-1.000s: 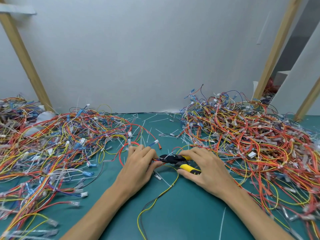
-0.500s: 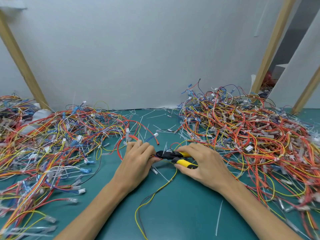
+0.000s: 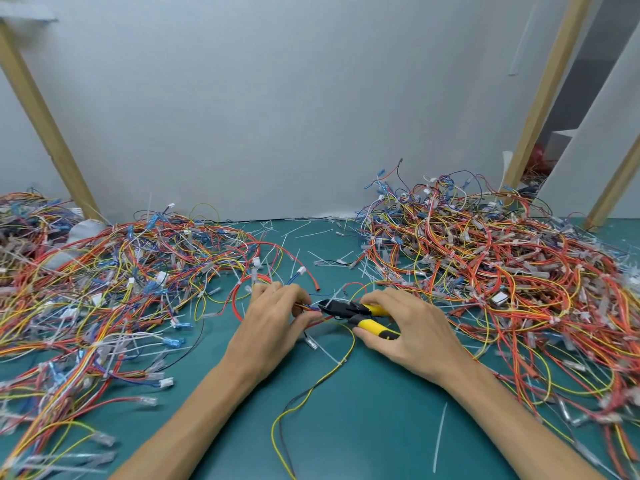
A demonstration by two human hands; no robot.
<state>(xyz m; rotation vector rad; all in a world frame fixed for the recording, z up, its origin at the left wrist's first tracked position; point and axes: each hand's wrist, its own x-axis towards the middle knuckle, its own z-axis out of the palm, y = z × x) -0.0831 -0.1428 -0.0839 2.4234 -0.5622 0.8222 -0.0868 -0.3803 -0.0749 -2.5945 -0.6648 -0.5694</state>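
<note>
- Nearest the camera, at 6 o'clock, two bare forearms reach up over a green mat (image 3: pixel 367 420); a loose white cable tie (image 3: pixel 440 436) lies on it at 5 o'clock.
- A yellow wire (image 3: pixel 352 341), with a dark wire alongside, runs from the lower edge of the view up to the hands.
- Left hand (image 3: pixel 273 327), just left of centre: fingers curled together, thumb and fingertips pinching a small wire bundle (image 3: pixel 309 308) of red, blue and orange strands.
- Right hand (image 3: pixel 412 334), at 3 o'clock from the left hand: fingers and thumb clamped round the two yellow handles of the side cutters (image 3: pixel 351 310) — fingers over the far handle, thumb against the near one.
- The cutters' black head points to 9 o'clock and meets the wire bundle just beside the left fingertips. Whether the blades are closed on a strand cannot be told.
- At 9 o'clock, a flat wire pile (image 3: pixel 121 282) spreads to the left edge.
- At 2 o'clock, a taller wire heap (image 3: pixel 502 271), mostly red and orange, fills the right side.
- Between pile and heap, cut white tie scraps (image 3: pixel 311 233) litter the mat — at 12 o'clock.
- Farthest back: a grey wall (image 3: pixel 277 116) with slanted wooden posts (image 3: pixel 41 116).
</note>
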